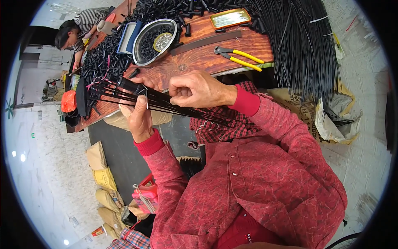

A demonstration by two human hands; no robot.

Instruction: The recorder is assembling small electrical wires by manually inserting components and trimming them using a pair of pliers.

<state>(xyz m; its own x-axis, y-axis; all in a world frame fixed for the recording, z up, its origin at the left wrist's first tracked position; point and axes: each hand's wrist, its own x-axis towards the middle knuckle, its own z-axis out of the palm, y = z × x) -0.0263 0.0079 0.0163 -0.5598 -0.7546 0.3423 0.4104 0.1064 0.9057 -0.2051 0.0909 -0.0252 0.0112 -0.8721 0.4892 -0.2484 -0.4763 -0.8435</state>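
Head view: fisheye, left one of the side-by-side pair on my head. Faces steeply down, over the front of my patterned red jacket [269, 174], which looms large at lower right. My left hand [140, 118] and right hand [203, 89] lie at close range, above mid-frame. Wooden tabletop [195, 62] spans the top, farther off; a co-worker [89, 20] appears small, upper left.

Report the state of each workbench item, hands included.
Left hand: closed on black rod bundle
Right hand: curled at the bundle, grip unclear
Pliers: lying, handles spread
Metal basin: holding small black parts
Orange tray: holding shiny pieces
Loose black rods: hanging over table edge
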